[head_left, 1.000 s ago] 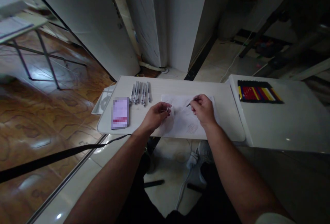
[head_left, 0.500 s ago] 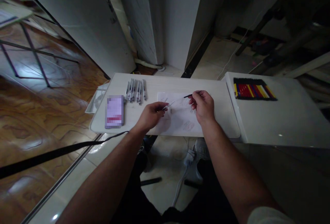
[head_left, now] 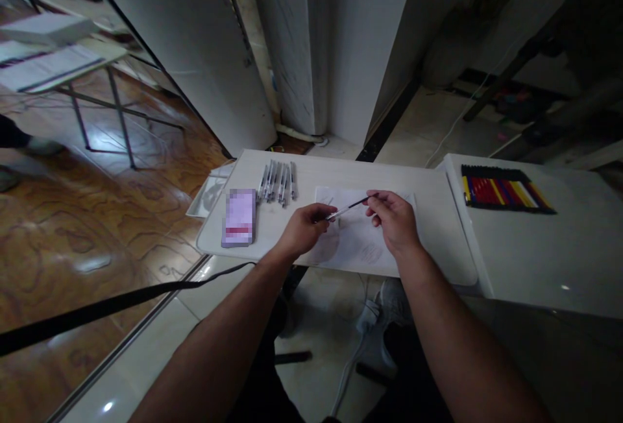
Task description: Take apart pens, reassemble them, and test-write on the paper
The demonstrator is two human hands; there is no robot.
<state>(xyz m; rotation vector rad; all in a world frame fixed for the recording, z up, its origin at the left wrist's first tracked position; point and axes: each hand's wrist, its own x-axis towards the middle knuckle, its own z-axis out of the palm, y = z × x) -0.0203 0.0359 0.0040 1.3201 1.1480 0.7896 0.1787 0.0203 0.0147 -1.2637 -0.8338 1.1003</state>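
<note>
Above a white sheet of paper (head_left: 360,241) on a small white table (head_left: 428,196), my left hand (head_left: 304,228) pinches the clear barrel of a pen (head_left: 335,215). My right hand (head_left: 394,218) pinches a thin black refill (head_left: 357,203) whose tip meets the barrel's end. Both hands are closed on these parts. A row of several clear pens (head_left: 278,181) lies at the table's back left, and a purple box (head_left: 239,217) lies flat to the left of my left hand.
A second white table (head_left: 545,241) adjoins on the right with a tray of coloured pens (head_left: 503,189). A white tray (head_left: 209,194) juts out at the left edge. A black strap (head_left: 121,300) crosses below. A folding table (head_left: 58,66) stands far left on the wood floor.
My hands have come together: the black refill in my right hand now lines up with and meets the barrel in my left hand. The camera has shifted slightly.
</note>
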